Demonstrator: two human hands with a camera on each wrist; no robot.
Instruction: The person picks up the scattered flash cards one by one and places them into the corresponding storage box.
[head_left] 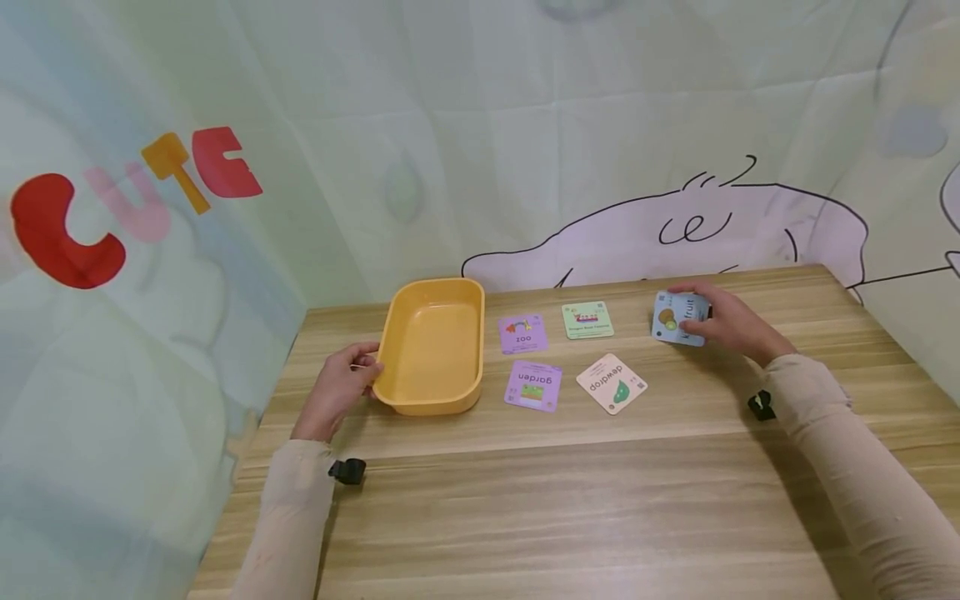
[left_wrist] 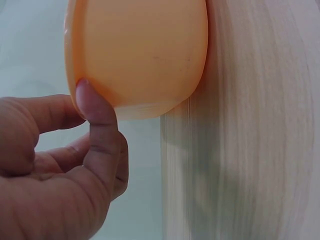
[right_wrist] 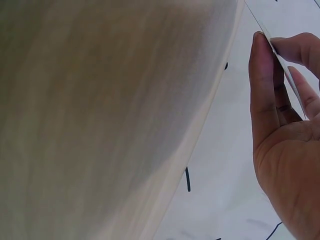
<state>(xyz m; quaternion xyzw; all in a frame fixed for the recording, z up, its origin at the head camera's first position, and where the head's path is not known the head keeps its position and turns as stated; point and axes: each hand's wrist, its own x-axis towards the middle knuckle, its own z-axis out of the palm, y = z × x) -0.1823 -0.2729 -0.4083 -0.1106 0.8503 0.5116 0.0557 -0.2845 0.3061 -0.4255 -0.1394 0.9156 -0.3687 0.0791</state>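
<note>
My left hand (head_left: 341, 387) pinches the left rim of a yellow plastic tray (head_left: 480, 367), thumb on one side of the wall and fingers on the other in the left wrist view. Nothing lies inside the tray. At the right, my right hand (head_left: 731, 323) holds a blue kiwifruit card (head_left: 667, 321) between thumb and fingers; edge-on in the right wrist view, the card (right_wrist: 292, 87) looks thin. Between tray and right hand lie a purple zoo card (head_left: 523, 334), a green card (head_left: 588, 320) with a boat-like picture, a purple garden card (head_left: 533, 386) and a pale dewdrop card (head_left: 611, 383).
All of this is on a wood-grain table (head_left: 540, 517). A printed cloth backdrop (head_left: 420, 183) with coloured letters and line drawings hangs along the table's back and left edges. A small black clip (head_left: 347, 472) sits at the left cuff, another black clip (head_left: 762, 406) at the right.
</note>
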